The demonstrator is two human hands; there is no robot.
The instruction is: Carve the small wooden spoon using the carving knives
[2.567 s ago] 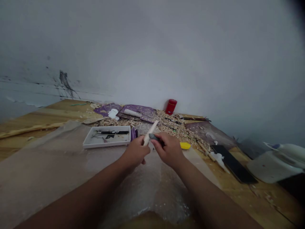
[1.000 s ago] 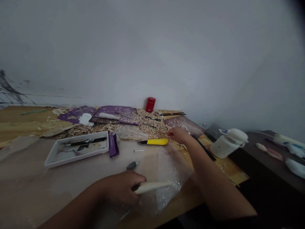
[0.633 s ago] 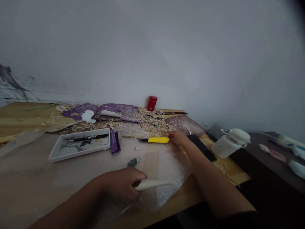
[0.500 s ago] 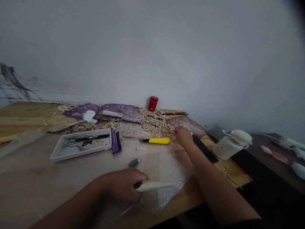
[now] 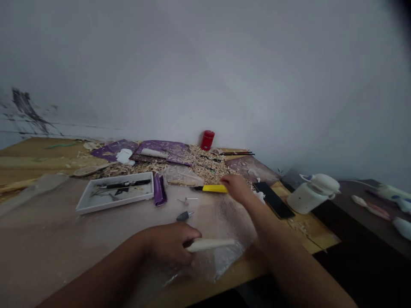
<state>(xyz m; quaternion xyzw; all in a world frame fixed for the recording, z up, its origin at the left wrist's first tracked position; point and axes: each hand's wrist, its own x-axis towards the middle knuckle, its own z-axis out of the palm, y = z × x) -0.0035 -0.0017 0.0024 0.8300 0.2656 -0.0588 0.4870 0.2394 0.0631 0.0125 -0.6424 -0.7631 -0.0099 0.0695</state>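
My left hand point(image 5: 169, 244) is shut on a pale carved wooden piece point(image 5: 210, 244), whose tip points right over crumpled bubble wrap point(image 5: 224, 226). My right hand point(image 5: 236, 189) hovers at the far end of the wrap, its fingers bunched and touching the end of a yellow utility knife point(image 5: 214, 188). Whether it holds anything is hidden. A small grey grinding bit point(image 5: 185, 216) lies on the sheet between my hands.
A white tray point(image 5: 114, 192) holds dark tools, with a purple packet point(image 5: 159, 190) beside it. Wood shavings point(image 5: 205, 164) pile against the wall near a red canister point(image 5: 207, 140). A black slab point(image 5: 273, 199) and a white jar point(image 5: 313, 200) stand to the right.
My right hand has shifted left and nearer, from beyond the knife's end onto it. The view has drifted slightly, and the left hand still grips the wooden piece.
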